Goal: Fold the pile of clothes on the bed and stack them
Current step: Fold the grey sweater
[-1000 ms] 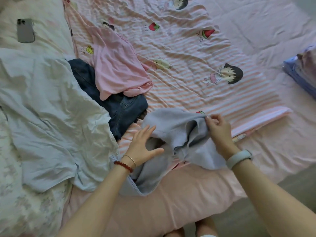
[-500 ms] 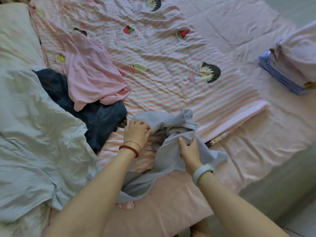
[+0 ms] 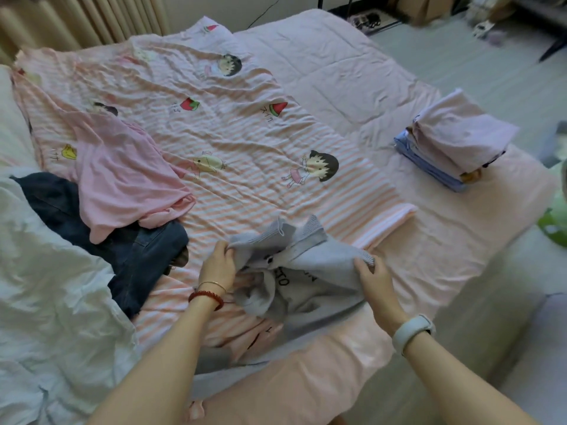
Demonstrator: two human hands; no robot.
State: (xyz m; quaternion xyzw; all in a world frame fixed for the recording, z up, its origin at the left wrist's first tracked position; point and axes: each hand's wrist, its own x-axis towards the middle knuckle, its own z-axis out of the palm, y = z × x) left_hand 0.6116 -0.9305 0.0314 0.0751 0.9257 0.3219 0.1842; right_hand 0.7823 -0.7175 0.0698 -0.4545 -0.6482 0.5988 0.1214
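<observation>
The gray sweater [image 3: 310, 265] lies bunched near the front edge of the bed [image 3: 352, 87], with black letters on it partly hidden in the folds. The left hand [image 3: 218, 265] pinches one edge and the right hand [image 3: 372, 279] pinches the other. Beyond the left hand, dark jeans [image 3: 144, 259] lie half hidden under a pink shirt [image 3: 122, 167]; far past the right hand sits a folded stack [image 3: 454, 145].

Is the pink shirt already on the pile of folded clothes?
No, the pink shirt lies crumpled on the dark jeans, far from the folded stack on the other side.
</observation>
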